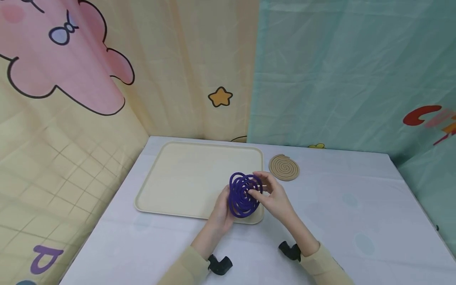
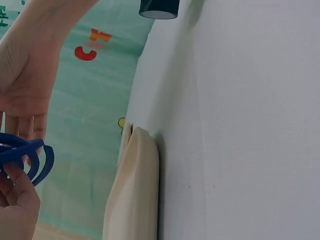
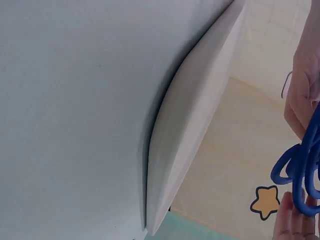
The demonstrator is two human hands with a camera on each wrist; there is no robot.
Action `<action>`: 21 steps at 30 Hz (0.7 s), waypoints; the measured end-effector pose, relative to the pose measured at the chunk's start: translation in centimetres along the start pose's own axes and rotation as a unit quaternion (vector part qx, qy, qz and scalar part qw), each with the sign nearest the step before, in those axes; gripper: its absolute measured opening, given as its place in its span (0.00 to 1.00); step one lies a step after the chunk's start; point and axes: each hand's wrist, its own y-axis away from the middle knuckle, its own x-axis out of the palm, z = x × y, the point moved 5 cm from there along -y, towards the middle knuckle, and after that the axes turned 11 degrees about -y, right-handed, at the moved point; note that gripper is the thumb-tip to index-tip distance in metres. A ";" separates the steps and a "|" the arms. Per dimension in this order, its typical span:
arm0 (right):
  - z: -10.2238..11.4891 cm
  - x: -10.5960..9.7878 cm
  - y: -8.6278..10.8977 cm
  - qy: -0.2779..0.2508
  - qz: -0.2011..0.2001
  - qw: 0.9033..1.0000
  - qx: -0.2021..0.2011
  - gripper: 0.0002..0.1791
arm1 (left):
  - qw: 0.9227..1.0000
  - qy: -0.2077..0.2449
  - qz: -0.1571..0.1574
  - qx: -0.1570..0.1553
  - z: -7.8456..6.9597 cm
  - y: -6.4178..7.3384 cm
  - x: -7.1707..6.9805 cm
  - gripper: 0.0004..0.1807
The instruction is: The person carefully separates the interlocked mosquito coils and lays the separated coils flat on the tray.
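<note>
A loose coil of purple cord (image 1: 243, 196), blue in the wrist views, is held over the near right corner of the cream tray (image 1: 189, 180). My left hand (image 1: 221, 209) cradles its left side, with the thumb at the edge of the loops; part of this hand is hidden behind the coil. On the right, my right hand (image 1: 272, 194) pinches the loops between thumb and fingers. Both hands flank the coil (image 2: 30, 155) in the left wrist view. Several overlapping rings (image 3: 302, 167) show at the right edge of the right wrist view.
Behind my right hand, a flat tan spiral disc (image 1: 284, 167) lies on the white-covered table (image 1: 342, 213), right of the tray. A black wrist camera (image 1: 219, 265) is worn at each sleeve. Printed curtains (image 1: 199, 59) hang behind and beside the table.
</note>
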 end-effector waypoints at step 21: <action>-0.8 1.7 1.8 -0.097 0.025 0.983 0.156 0.25 | 0.963 -0.193 -0.025 0.186 -1.5 1.2 0.2 0.24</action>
